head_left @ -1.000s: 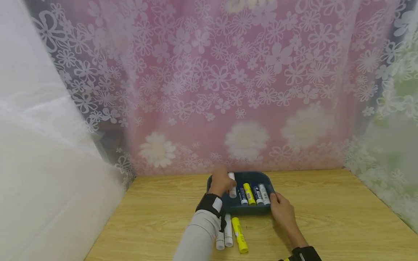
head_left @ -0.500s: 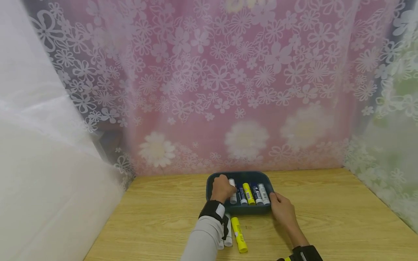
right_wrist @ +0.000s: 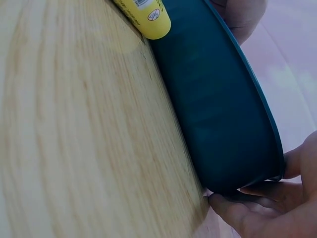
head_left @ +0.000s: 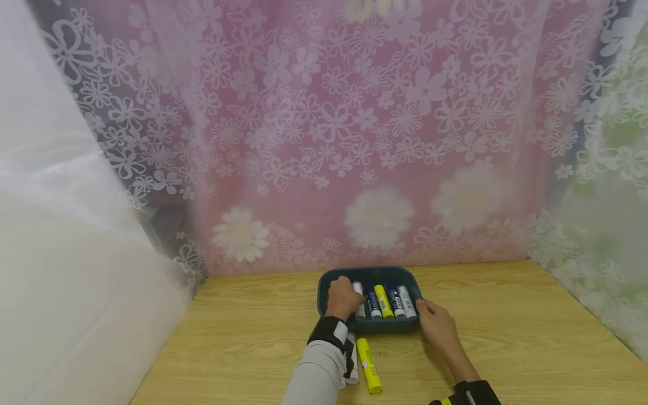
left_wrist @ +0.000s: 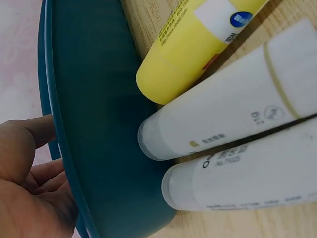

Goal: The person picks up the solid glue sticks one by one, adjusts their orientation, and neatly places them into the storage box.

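Observation:
A dark teal tray (head_left: 390,325) stands on the table with a row of glue sticks lying in it. My left hand (head_left: 344,298) reaches inside at the left, its thumb and fingers at a white glue stick (head_left: 358,302), which it seems to pinch. Right of that lie a yellow glue stick (head_left: 383,302) and several dark-blue or white ones. The left wrist view hides the fingertips behind the tray wall. With the thumb at the rim and fingers beneath, my right hand (head_left: 439,329) grips the tray's right front corner.
In front of the tray lie another yellow glue stick (head_left: 369,365) and two white glue sticks (left_wrist: 213,114), partly under my left wrist in the head view. The wooden tabletop (head_left: 511,326) ends at a flowered curtain (head_left: 324,169); a white sheet (head_left: 66,253) hangs left.
My left hand has lowered the white glue stick into the tray, beside the row. My right hand has kept its hold on the tray corner.

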The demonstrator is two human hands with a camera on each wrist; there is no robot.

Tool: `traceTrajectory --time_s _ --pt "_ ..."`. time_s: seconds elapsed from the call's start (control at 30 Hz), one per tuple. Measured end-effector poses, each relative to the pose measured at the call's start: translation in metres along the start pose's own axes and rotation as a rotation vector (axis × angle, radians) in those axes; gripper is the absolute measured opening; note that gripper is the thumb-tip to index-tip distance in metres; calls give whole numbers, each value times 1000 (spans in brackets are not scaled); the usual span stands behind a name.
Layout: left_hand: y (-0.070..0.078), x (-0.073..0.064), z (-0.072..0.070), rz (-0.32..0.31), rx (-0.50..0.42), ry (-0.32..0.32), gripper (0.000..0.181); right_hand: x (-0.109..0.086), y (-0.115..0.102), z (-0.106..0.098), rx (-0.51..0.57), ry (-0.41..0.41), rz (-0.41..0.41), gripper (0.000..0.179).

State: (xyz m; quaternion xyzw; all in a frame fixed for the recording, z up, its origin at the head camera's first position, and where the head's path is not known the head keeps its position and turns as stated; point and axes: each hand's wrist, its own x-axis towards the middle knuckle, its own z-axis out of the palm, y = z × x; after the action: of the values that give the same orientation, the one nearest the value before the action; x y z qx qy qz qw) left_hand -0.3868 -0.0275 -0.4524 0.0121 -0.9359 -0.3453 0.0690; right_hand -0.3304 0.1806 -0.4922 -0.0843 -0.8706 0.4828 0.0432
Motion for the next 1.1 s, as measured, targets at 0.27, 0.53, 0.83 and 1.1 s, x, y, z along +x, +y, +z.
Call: traceTrajectory --time_s 0.27,0.53,0.83,1.1 --pt "1 0 6 -28 -3 3 32 -1 -1 0 -4 3 -1 56" --pt "-2 -5 17 -2 -5 80 31 0 0 3 1 16 -6 55" --pt "-3 -7 23 0 -19 74 30 0 1 3 3 21 -9 55" --pt "-1 -8 24 -23 -19 61 29 -1 1 1 5 12 -9 56"
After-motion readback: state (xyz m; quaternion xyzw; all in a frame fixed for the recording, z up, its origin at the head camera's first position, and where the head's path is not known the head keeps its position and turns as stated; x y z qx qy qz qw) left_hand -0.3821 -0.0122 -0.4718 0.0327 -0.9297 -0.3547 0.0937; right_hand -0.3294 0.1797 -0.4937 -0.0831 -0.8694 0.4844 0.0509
